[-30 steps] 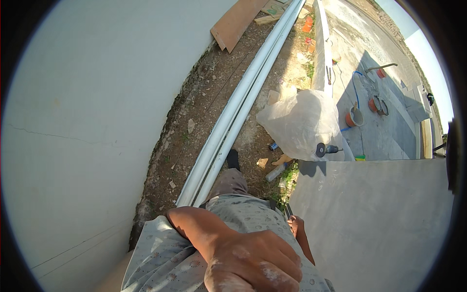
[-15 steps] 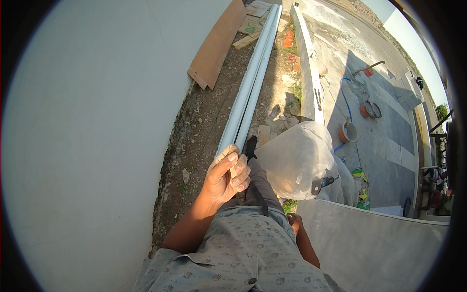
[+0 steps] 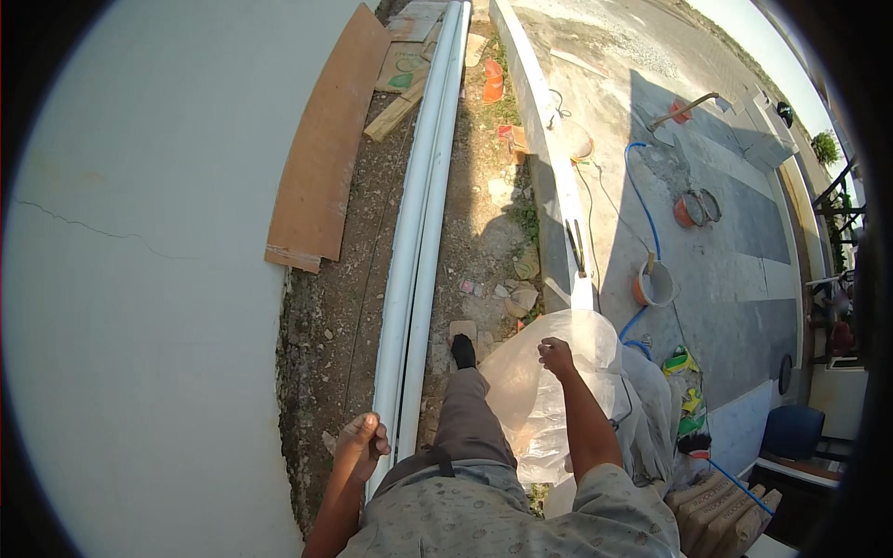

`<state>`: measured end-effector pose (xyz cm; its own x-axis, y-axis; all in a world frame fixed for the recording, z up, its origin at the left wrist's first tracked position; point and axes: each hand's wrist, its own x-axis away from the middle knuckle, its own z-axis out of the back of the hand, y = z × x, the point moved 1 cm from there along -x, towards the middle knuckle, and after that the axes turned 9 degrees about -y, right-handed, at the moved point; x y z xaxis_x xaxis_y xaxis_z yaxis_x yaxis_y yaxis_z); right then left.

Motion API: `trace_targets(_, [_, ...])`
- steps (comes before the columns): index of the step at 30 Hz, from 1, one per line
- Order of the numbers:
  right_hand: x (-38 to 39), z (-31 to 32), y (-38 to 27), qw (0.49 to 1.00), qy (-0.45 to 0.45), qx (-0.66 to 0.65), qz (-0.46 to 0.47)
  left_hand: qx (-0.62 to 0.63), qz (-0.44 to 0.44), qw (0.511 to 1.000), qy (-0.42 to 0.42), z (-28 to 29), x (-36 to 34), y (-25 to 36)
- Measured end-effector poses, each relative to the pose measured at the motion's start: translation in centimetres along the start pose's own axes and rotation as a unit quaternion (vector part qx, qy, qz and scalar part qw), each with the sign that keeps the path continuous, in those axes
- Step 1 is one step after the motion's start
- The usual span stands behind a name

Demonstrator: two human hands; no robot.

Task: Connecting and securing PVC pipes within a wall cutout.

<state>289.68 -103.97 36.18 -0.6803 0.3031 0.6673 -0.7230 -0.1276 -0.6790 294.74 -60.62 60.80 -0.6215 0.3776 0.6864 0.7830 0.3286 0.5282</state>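
My left hand (image 3: 361,445), fingers curled, is low beside long white pipes (image 3: 417,242). Whether it touches the pipes or holds anything small is unclear. My right hand (image 3: 556,356) is out over a translucent plastic sheet (image 3: 521,391), its fingers curled in; what it holds, if anything, I cannot make out. My black-covered foot (image 3: 463,350) rests on a small pale slab between the pipes and the sheet.
A brown board (image 3: 321,158) lies along the white wall (image 3: 149,325). A low concrete wall (image 3: 535,107) divides dirt from paving with buckets (image 3: 656,284), a blue hose (image 3: 658,223) and cords. Stacked sacks (image 3: 712,516), a broom and a blue chair (image 3: 791,432) are at lower right.
My view has advanced along the strip. My left hand has dropped toward lower left. My right hand has swung up and forward from my hip to over the plastic.
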Motion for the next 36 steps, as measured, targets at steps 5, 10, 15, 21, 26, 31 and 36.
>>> trace_targets(5, [-16.4,8.0,-0.9,0.964,0.134,0.229,0.031,-0.034,0.101,0.993,0.052,-2.3,-10.7,1.7])
trace_targets(10, [-27.9,14.3,-0.7,0.946,0.17,0.267,-0.069,-0.084,0.123,0.969,0.197,-0.1,-15.8,0.8])
trace_targets(15, [-34.3,14.4,-1.5,0.933,0.197,0.243,-0.176,-0.123,0.204,0.928,0.286,2.6,-17.0,-1.7])
trace_targets(21, [-34.1,8.1,-2.3,0.924,0.208,0.174,-0.269,-0.103,0.208,0.941,0.246,3.1,-15.2,-4.2])
trace_targets(26, [-26.3,-2.9,-3.8,0.961,-0.01,-0.17,-0.218,-0.087,0.093,0.967,0.222,1.8,-9.6,-4.6])
trace_targets(31, [-9.9,-15.6,-9.7,0.922,-0.34,-0.076,-0.17,-0.177,-0.093,0.945,0.26,2.1,2.2,-6.1])
trace_targets(36, [6.5,-27.9,-13.8,0.859,-0.488,0.151,-0.028,-0.086,-0.271,0.885,0.368,5.5,17.6,-14.3])
